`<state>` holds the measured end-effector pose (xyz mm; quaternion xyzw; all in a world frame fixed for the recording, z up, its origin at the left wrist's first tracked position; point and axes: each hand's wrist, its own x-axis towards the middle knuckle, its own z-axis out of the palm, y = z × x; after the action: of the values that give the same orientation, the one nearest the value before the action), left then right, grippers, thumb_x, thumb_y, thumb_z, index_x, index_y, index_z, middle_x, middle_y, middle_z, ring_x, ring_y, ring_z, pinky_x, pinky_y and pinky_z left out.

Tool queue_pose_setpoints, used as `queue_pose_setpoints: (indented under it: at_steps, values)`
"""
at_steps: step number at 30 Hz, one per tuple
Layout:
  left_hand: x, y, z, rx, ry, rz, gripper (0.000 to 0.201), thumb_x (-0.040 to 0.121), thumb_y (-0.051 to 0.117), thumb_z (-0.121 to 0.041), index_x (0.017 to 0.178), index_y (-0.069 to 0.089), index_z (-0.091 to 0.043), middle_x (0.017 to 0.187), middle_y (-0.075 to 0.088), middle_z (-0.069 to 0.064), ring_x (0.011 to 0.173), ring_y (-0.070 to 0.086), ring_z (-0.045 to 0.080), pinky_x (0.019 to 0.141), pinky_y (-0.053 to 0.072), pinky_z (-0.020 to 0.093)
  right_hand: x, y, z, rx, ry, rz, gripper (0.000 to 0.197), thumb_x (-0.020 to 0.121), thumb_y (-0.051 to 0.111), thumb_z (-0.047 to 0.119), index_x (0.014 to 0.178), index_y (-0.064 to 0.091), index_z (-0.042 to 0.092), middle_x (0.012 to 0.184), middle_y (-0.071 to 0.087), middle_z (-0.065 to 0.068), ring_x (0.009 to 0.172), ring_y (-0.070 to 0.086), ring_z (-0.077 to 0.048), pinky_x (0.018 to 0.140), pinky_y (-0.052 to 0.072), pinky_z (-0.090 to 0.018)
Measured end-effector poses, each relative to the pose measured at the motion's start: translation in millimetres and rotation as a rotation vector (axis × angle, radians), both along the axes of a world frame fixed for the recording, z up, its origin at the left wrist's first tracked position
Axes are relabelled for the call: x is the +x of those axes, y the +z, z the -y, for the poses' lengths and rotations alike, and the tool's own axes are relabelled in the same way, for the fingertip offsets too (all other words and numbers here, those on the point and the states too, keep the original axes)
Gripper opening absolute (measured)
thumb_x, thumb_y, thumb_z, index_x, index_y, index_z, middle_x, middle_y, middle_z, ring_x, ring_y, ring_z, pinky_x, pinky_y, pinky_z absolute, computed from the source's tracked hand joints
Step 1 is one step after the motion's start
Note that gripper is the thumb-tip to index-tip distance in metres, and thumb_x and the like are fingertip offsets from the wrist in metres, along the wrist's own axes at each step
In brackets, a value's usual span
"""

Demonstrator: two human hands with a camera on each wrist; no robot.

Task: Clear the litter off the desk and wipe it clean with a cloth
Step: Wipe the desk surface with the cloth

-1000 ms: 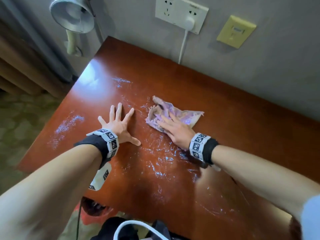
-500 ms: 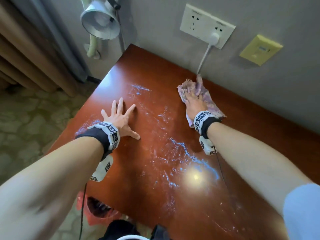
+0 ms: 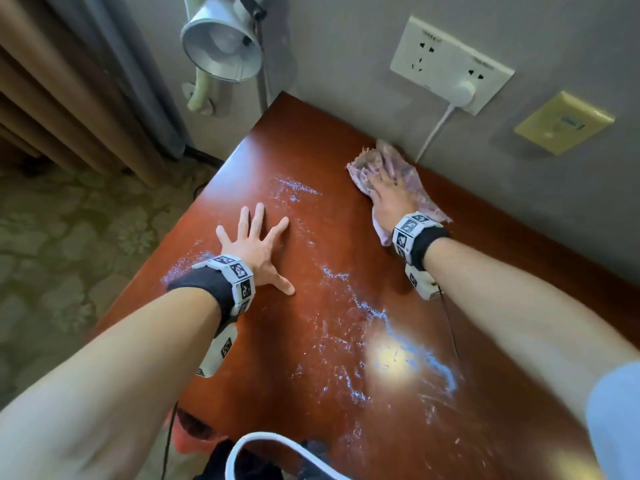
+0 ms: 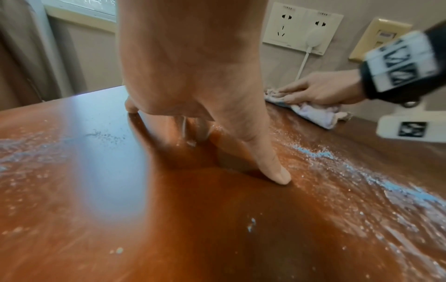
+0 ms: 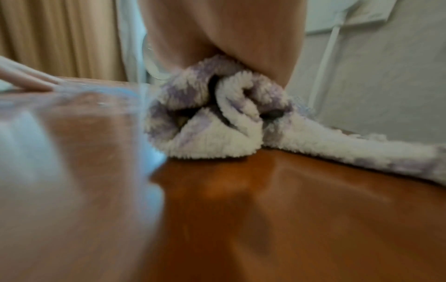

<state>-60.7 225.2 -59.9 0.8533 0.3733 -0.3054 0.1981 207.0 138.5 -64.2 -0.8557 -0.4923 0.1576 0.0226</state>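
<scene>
On the red-brown desk [image 3: 311,150], my right hand [image 3: 389,199] presses a bunched purple-and-white cloth [image 3: 363,168] flat at the far edge, close to the wall. Its fingers lie fairly straight over the cloth [image 4: 313,114]. The right wrist view shows the cloth [image 5: 217,129] crumpled under my palm, one end trailing right. To the left, my left hand [image 3: 256,244] rests with fingers spread on the bare desk, holding nothing. Wet bluish-white streaks [image 3: 346,299] run down the middle of the desk between my arms.
A wall socket [image 3: 450,64] holds a white plug [image 3: 464,93] whose cord [image 3: 433,133] drops behind the desk beside the cloth. A yellow wall plate [image 3: 562,123] is right. A lamp [image 3: 221,46] hangs above the far left corner. Curtains [image 3: 69,81] and carpet lie left.
My right hand has slid the cloth from the desk's middle out to the far edge by the wall. My left hand has stayed planted.
</scene>
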Motion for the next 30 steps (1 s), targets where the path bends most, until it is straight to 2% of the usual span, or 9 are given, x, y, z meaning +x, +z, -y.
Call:
queue_pose_setpoints:
  at_steps: [2,4,8,11,16,18,20,24,30]
  values:
    - [-4,-1,-1,0.020,-0.004,0.038,0.134,0.054,0.070,-0.084,0.151,-0.015,-0.046,0.159,-0.033,0.003,0.147,-0.028,0.031,0.113,0.002,0.070,-1,-3,-28,0.000,-0.095,-0.005,0.057,0.101,0.034,0.009,0.155,0.022,0.025,0.163,0.010,0.001,0.147,0.014,-0.035,0.118,0.022,-0.050]
    - [-13,-2,-3,0.050,0.022,0.092,0.129,0.059,0.066,-0.085,0.153,-0.011,-0.042,0.161,-0.028,0.004,0.148,-0.023,0.030,0.115,0.004,0.068,-17,-7,-55,-0.003,-0.066,-0.021,0.056,0.101,0.034,0.013,0.154,0.022,0.028,0.163,0.011,0.002,0.147,0.015,-0.035,0.116,0.023,-0.053]
    - [-46,-1,-13,0.085,0.093,0.096,0.135,0.054,0.068,-0.085,0.154,-0.011,-0.038,0.161,-0.028,0.006,0.148,-0.024,0.029,0.117,0.003,0.063,-81,-10,-92,0.053,0.235,-0.068,0.050,0.100,0.039,0.018,0.149,0.036,0.029,0.159,0.025,-0.002,0.142,0.026,-0.034,0.110,0.031,-0.052]
    - [-72,1,-24,0.091,0.152,0.066,0.142,0.051,0.069,-0.085,0.155,-0.013,-0.035,0.160,-0.029,0.005,0.148,-0.026,0.027,0.118,0.000,0.060,-122,-23,-76,0.084,0.432,-0.117,0.049,0.092,0.046,0.011,0.140,0.050,0.025,0.153,0.038,-0.005,0.137,0.034,-0.038,0.101,0.042,-0.053]
    - [-93,-2,-28,0.075,0.139,0.026,0.141,0.052,0.067,-0.087,0.154,-0.017,-0.037,0.159,-0.032,0.004,0.147,-0.028,0.027,0.118,0.001,0.060,-134,-16,-5,0.214,0.837,-0.232,0.050,0.084,0.054,-0.008,0.131,0.059,0.007,0.141,0.053,-0.014,0.133,0.044,-0.040,0.098,0.044,-0.052]
    - [-92,-3,-28,0.063,0.149,0.035,0.141,0.052,0.068,-0.086,0.154,-0.017,-0.037,0.159,-0.032,0.004,0.147,-0.028,0.026,0.118,-0.001,0.060,-122,-14,-4,0.262,0.753,-0.288,0.054,0.083,0.048,-0.008,0.135,0.055,0.006,0.143,0.050,-0.016,0.136,0.040,-0.037,0.108,0.036,-0.045]
    - [-91,-2,-28,0.054,0.152,0.036,0.140,0.053,0.070,-0.084,0.153,-0.017,-0.038,0.159,-0.032,0.003,0.147,-0.029,0.026,0.118,-0.002,0.060,-100,-17,-27,0.305,0.478,-0.321,0.055,0.086,0.043,-0.004,0.140,0.051,0.008,0.148,0.043,-0.017,0.140,0.034,-0.036,0.117,0.024,-0.042]
    - [-92,-1,-28,0.039,0.154,0.035,0.140,0.055,0.072,-0.082,0.153,-0.018,-0.038,0.159,-0.033,0.003,0.146,-0.029,0.026,0.117,-0.003,0.059,-69,-10,-90,0.058,0.104,-0.122,0.053,0.102,0.038,0.020,0.151,0.028,0.038,0.159,0.027,-0.006,0.144,0.024,-0.037,0.110,0.030,-0.050]
    - [-94,-3,-25,0.033,0.157,0.053,0.138,0.059,0.070,-0.081,0.153,-0.019,-0.036,0.159,-0.033,0.004,0.146,-0.030,0.027,0.118,-0.005,0.058,-140,-5,-114,0.003,0.328,-0.117,0.053,0.097,0.042,0.012,0.147,0.038,0.029,0.157,0.030,-0.004,0.144,0.020,-0.037,0.109,0.034,-0.050]
